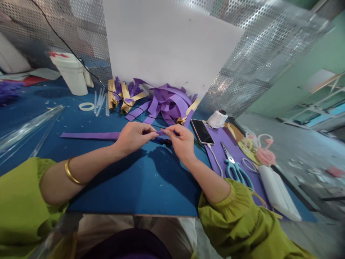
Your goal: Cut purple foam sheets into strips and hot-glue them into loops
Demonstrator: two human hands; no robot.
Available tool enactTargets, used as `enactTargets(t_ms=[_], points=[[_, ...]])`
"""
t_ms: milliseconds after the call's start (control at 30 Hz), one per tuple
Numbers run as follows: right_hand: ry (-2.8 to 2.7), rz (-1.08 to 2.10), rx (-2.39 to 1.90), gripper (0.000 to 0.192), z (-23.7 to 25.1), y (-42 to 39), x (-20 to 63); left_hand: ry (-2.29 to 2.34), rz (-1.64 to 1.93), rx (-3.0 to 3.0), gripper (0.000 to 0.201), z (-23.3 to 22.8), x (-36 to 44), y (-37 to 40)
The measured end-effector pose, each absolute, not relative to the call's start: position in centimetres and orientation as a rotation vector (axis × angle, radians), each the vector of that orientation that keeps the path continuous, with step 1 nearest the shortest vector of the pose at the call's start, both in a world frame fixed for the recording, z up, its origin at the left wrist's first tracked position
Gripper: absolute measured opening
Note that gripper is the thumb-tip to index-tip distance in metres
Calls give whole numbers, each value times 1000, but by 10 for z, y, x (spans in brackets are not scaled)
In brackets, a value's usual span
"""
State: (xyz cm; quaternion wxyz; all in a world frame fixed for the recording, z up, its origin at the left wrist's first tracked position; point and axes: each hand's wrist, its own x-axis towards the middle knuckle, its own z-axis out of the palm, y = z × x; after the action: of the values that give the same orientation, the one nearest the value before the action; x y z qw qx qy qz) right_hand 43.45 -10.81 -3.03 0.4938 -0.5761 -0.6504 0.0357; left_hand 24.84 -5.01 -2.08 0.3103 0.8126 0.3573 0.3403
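Observation:
A long, narrow purple strip [88, 135] lies out to the left across the blue table, and its other end runs up into my fingers. My left hand [134, 136] pinches the strip between thumb and fingertips. Close by on the right, my right hand [182, 140] pinches the strip's end, where a tiny red tip shows. Only a short purple piece is visible between the two hands. Just behind them, a dark tool-like object [165, 141] lies on the table, partly covered by my right hand.
Behind my hands sit a heap of purple strips [171, 99] and small wrapped purple bouquets [126, 99]. Glue sticks [100, 102], a tape ring [86, 106] and a white bin [71, 73] stand left. Rightward lie a phone [202, 131], scissors [234, 167] and a white pack [279, 192].

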Motion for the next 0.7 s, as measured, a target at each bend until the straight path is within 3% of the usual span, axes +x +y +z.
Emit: enactTargets(t_ms=[167,400,700], points=[[-1807,-214,-1338,7,-27,-111,432,920,918,2195,22,-21,248,-51],[-1712,-170,-1424,18,-27,-111,434,924,944,2222,25,-25,248,-49],[-1897,-418,-1340,13,-26,-116,433,920,947,2273,21,-25,248,-50]])
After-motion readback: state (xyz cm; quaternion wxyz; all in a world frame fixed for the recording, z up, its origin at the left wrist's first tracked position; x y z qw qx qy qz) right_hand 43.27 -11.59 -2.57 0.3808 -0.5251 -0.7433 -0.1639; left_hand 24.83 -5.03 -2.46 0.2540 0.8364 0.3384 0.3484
